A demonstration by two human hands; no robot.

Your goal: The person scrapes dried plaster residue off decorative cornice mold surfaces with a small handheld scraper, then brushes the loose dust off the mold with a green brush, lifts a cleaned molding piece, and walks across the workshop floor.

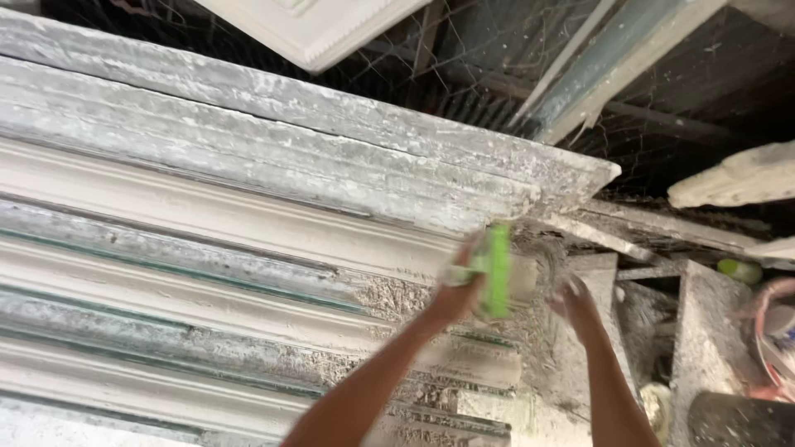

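My left hand (458, 291) grips a green-handled brush (497, 269) and holds it against the end of a long white plaster moulding (207, 217) lying in a stack. The brush is blurred. My right hand (575, 308) is a little to the right of the brush, fingers loosely spread, near the fibrous, plaster-crusted end of the moulds (546, 257). Nothing shows in the right hand. Both forearms reach up from the bottom of the view.
Several long grey plaster-caked moulds (248, 132) lie stacked across the left and centre. A white ornamental panel (319, 29) hangs at the top. At right are a plaster slab (733, 178), a bucket rim (774, 331), a small green object (739, 270) and a dusty block (704, 348).
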